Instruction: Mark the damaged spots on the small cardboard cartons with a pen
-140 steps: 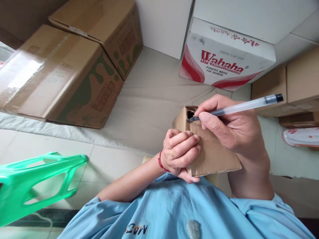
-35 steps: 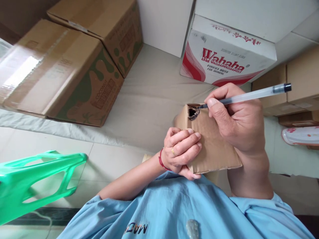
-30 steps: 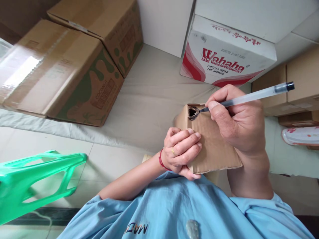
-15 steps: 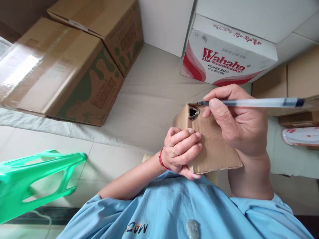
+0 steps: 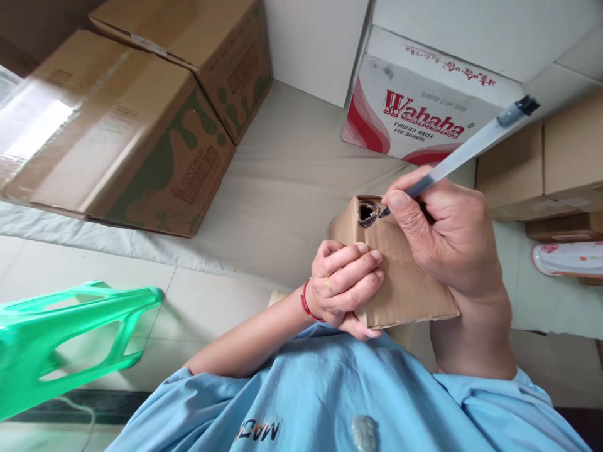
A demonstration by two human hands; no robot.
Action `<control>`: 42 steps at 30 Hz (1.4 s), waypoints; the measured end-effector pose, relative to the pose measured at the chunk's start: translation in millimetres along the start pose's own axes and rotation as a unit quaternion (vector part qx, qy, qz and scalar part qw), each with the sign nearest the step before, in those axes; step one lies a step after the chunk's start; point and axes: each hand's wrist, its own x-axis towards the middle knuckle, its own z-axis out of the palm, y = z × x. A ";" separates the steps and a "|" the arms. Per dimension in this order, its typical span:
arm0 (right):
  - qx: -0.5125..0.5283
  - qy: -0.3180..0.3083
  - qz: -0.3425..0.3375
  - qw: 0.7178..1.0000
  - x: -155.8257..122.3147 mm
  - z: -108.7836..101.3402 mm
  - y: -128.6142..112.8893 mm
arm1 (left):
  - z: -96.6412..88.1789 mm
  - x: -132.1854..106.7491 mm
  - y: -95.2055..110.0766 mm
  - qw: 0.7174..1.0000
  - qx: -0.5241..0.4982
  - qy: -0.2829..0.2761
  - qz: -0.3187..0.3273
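A brown cardboard box (image 5: 409, 285) is held close in front of my blue shirt. My left hand (image 5: 346, 282) wraps over its left edge, fingers closed on the near face. Near the box's upper left corner is a ragged hole (image 5: 366, 213) with dark scribbled marks around its rim. Between thumb and fingers, my right hand (image 5: 443, 232) pinches a pen (image 5: 452, 160) with a clear barrel and dark ends. The pen slants up to the right, its tip at the right side of the hole's dark rim. My right palm hides part of the box.
Large cardboard cartons (image 5: 141, 144) stand at the upper left on a cloth-covered surface (image 5: 277, 182). A white and red water carton (image 5: 424, 113) is at the back. More brown boxes (image 5: 541, 163) sit at the right. A green plastic stool (image 5: 80, 339) stands on the tiled floor at the left.
My right hand has tilted the pen from nearly level to a steep slant. Its tip moved down from the box's top edge to beside the hole. My left hand stays in place.
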 end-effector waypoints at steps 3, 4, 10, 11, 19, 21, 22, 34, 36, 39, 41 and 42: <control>0.007 0.002 0.007 1.000 0.2 -0.2 0.4 | -0.9 0.5 0.2 1.000 0.004 -0.003 -0.002; 0.008 0.002 0.009 1.000 0.2 -0.3 0.5 | -1.2 0.5 0.3 1.000 0.005 -0.005 -0.001; 0.009 -0.013 0.019 1.000 1.0 0.2 2.5 | -1.9 1.9 -0.1 1.000 0.017 -0.008 -0.001; 0.012 -0.012 0.019 1.000 1.2 0.5 3.0 | -2.0 2.2 -0.2 1.000 0.015 -0.008 0.000; 0.002 -0.007 0.002 1.000 1.7 1.4 2.0 | -2.2 0.7 0.0 1.000 -0.008 -0.010 -0.002; 0.000 -0.017 -0.004 1.000 2.0 1.2 1.9 | -2.1 -0.2 0.1 1.000 -0.009 -0.008 -0.002; -0.004 -0.019 -0.007 1.000 2.0 1.1 2.1 | -2.1 -0.6 0.2 1.000 -0.009 -0.008 -0.002; 0.012 -0.017 0.008 1.000 1.8 1.8 2.9 | -1.5 -0.5 -0.9 1.000 -0.028 -0.005 0.006; 0.001 -0.008 0.004 1.000 1.8 2.1 3.4 | -1.4 -0.8 -1.5 1.000 -0.027 -0.005 0.008; 0.000 -0.001 0.008 1.000 1.5 1.7 3.5 | -1.6 -1.1 -2.0 1.000 -0.017 -0.006 0.013; 0.008 -0.004 0.011 1.000 1.6 1.2 3.8 | -2.0 -0.5 -1.6 1.000 -0.008 -0.006 0.012; 0.012 -0.007 0.012 1.000 1.7 0.9 4.0 | -2.3 0.0 -1.1 1.000 -0.004 -0.006 0.009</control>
